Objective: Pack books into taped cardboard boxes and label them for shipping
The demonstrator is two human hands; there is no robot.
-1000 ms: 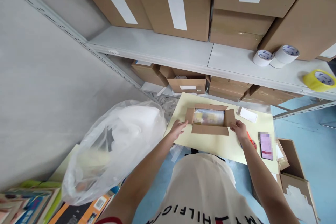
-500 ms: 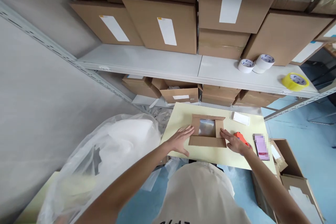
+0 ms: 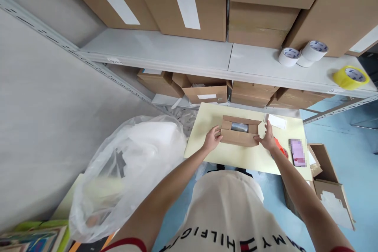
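A small brown cardboard box (image 3: 239,138) lies on the pale yellow table, its long flaps raised and its short end flaps folded inward. Through the gap between the flaps shows something clear and shiny, like plastic wrapping (image 3: 239,127). My left hand (image 3: 212,139) holds the box at its left end, fingers curled on the near flap's edge. At the right end, my right hand (image 3: 266,138) has its thumb on the near flap's corner and its fingers along the far side. An orange-red tape dispenser (image 3: 280,147) lies partly hidden behind my right wrist.
A phone (image 3: 297,152) and a white card in a clear sleeve (image 3: 277,121) lie on the table (image 3: 236,157). Tape rolls (image 3: 351,77) and large cartons (image 3: 191,4) fill the shelf above. A big translucent bag (image 3: 126,165) stands left; open cartons (image 3: 325,165) stand right.
The near and far long flaps, lying flatter before, now stand up and narrow the opening. My hands have gone from resting flat beside the box to holding its ends. My view has tilted down.
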